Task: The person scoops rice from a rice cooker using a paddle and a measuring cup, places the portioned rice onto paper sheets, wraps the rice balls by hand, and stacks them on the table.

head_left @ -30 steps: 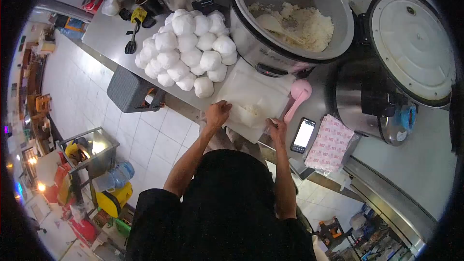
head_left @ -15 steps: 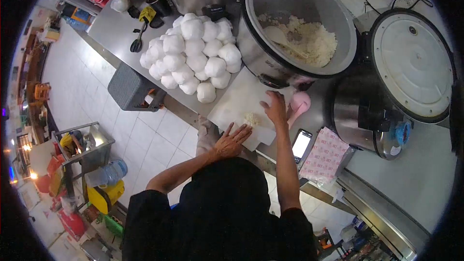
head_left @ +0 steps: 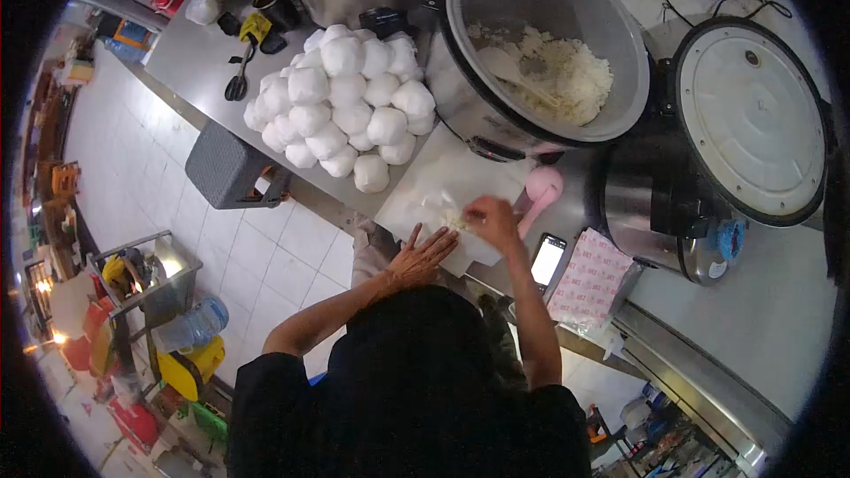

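Note:
My left hand (head_left: 423, 257) lies flat with fingers spread on the near edge of the white wrapping sheets (head_left: 474, 177). Close to its fingertips is a small heap of rice (head_left: 457, 222), partly hidden by my hands. My right hand (head_left: 492, 220) is just right of the rice, its fingers drawn together in a pinch; what they hold is too small and blurred to make out. Behind the sheets, wrapped white bundles (head_left: 351, 113) are piled up. A pink scoop (head_left: 544, 184) rests to the right of my right hand.
A large open rice cooker (head_left: 478, 93) with rice and a pale paddle inside stands behind the sheets. To the right are a phone (head_left: 549, 261), pink printed paper (head_left: 591, 279) and another cooker with its lid (head_left: 753, 115) raised. A grey stool (head_left: 221, 164) stands left of the counter.
My right hand has come down and left toward the rice, its spread fingers now pinched. Wrinkles show in the sheet near the rice. My left hand stays flat in place.

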